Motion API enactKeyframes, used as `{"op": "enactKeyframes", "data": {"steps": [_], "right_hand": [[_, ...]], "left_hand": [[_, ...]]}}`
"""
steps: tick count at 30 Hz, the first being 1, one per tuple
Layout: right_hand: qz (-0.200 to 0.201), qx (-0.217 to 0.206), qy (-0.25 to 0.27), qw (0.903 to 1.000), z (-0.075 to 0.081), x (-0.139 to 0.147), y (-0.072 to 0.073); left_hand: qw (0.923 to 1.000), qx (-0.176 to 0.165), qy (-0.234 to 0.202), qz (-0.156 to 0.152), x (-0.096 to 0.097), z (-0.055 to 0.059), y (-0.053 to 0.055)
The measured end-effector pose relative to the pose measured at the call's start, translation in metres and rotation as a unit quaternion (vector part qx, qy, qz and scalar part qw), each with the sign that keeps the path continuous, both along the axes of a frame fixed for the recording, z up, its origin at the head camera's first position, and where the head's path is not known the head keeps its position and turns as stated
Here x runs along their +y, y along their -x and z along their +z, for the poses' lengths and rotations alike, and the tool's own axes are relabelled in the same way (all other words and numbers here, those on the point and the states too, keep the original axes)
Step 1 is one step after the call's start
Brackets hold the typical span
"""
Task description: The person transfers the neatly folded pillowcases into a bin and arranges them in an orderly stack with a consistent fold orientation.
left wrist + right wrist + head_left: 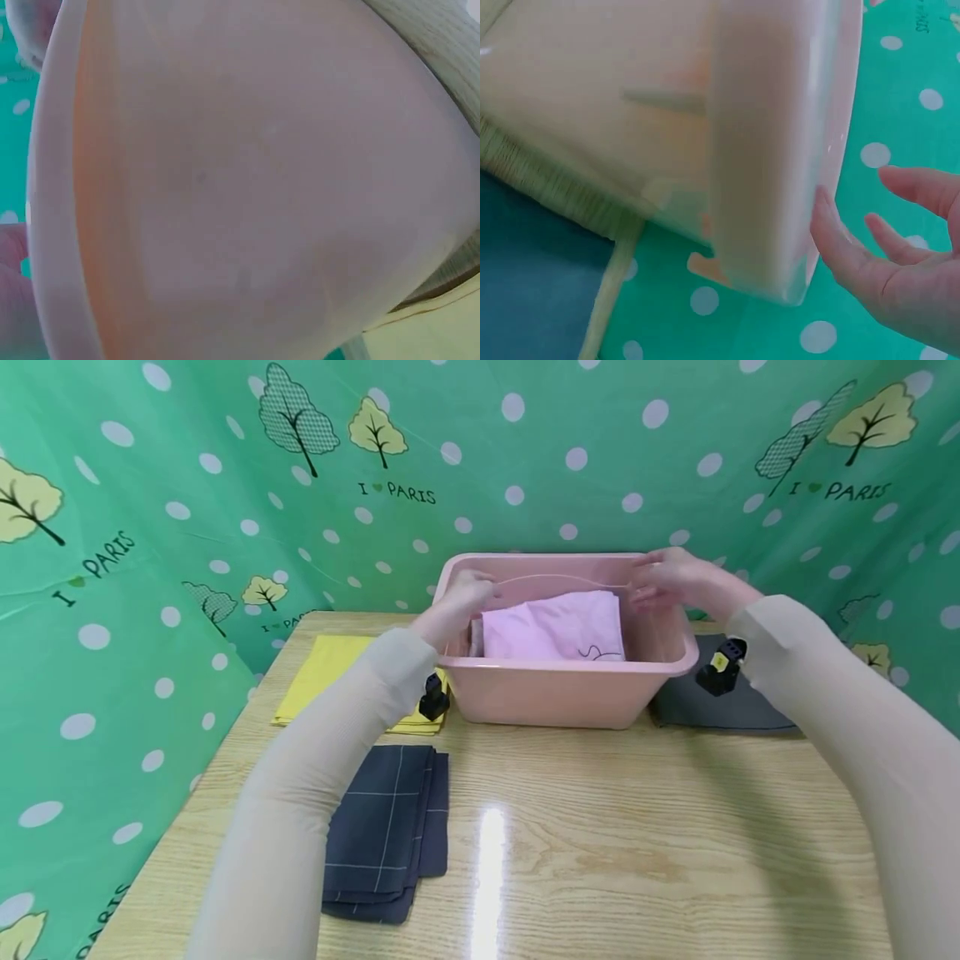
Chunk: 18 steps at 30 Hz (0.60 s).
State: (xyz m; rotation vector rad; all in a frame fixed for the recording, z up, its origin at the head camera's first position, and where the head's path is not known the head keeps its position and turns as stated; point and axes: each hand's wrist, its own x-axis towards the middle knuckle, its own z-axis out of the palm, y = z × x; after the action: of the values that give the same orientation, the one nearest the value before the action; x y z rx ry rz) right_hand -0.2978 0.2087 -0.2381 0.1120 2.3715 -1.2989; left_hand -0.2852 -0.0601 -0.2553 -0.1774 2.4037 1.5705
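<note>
A pink plastic bin (547, 693) stands at the back of the table, with a folded pink cloth (558, 625) inside. My left hand (467, 593) is over the bin's left end; in the left wrist view the bin's wall (285, 165) hides most of that hand. Over the right end is my right hand (666, 578); the right wrist view shows its fingers (847, 259) spread beside the bin's rim. A thin pale curved line (555, 576) spans the space between the two hands. I cannot tell what it is, or whether either hand holds it.
Folded yellow cloth (330, 658) lies left of the bin, with dark checked cloths (378, 827) nearer the front. A dark grey cloth (750, 706) lies to the right. Green dotted fabric (525, 460) hangs behind the wooden table (600, 827).
</note>
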Motion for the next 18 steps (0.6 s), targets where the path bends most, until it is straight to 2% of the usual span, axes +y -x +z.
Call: {"op": "enactKeyframes", "data": {"steps": [3,7,12,18], "right_hand": [[0.013,0.042,-0.034,0.9984,0.003,0.001,-0.007],[0.033,0.096,-0.072,0.9922,0.006,0.001,-0.016],[0.051,0.175,-0.102,0.9779,0.008,0.007,-0.031],[0.053,0.225,-0.102,0.9675,0.009,0.019,-0.050]], "left_hand": [[0.9995,0.019,0.006,-0.024,0.004,0.001,-0.007],[0.9978,0.049,0.015,-0.042,0.010,0.003,-0.015],[0.9922,0.107,-0.017,-0.061,0.018,0.005,-0.025],[0.9799,0.177,-0.064,-0.066,0.026,0.006,-0.039]]}}
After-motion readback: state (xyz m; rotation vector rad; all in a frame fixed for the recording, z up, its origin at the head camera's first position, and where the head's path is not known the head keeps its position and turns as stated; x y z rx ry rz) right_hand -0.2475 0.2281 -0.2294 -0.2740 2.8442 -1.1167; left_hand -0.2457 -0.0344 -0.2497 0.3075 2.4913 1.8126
